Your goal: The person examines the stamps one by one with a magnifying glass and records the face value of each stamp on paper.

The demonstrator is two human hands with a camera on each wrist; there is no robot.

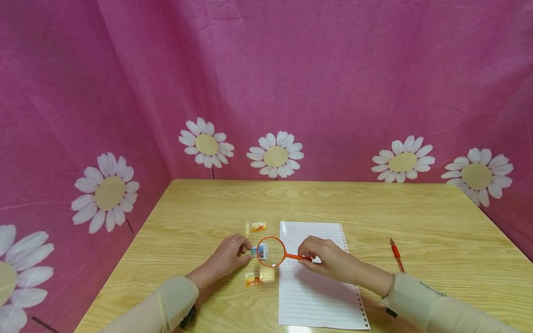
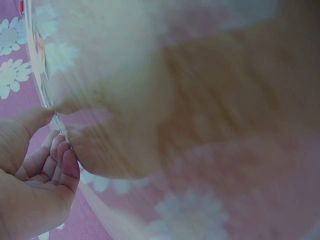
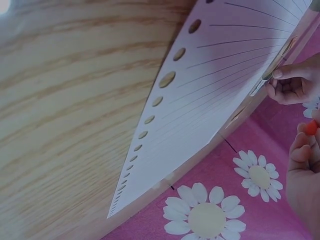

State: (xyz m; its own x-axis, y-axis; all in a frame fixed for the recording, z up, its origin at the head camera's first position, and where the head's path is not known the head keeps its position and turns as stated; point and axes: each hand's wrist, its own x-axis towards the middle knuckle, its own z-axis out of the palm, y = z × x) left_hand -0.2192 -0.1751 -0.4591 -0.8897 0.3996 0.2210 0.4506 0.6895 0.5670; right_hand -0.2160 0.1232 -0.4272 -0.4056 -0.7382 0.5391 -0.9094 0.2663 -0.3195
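My right hand (image 1: pixel 326 256) grips the orange handle of a round magnifying glass (image 1: pixel 286 255) above the table. Through its lens shows a small blue-and-white stamp (image 1: pixel 253 251), seemingly a postage stamp. My left hand (image 1: pixel 230 252) pinches that stamp at its left edge between thumb and fingertips. In the left wrist view, the thumb and curled fingers of the left hand (image 2: pixel 47 162) meet at the table surface. Only a bit of the orange handle (image 3: pixel 311 128) shows in the right wrist view, between the right hand's fingers.
Two yellow-and-red stamps lie on the wooden table (image 1: pixel 200 203), one stamp (image 1: pixel 259 226) farther back and one stamp (image 1: pixel 253 279) nearer. Under the right hand is a lined, hole-punched sheet (image 1: pixel 316 300) with faint writing. A red pen (image 1: pixel 396 252) lies at the right.
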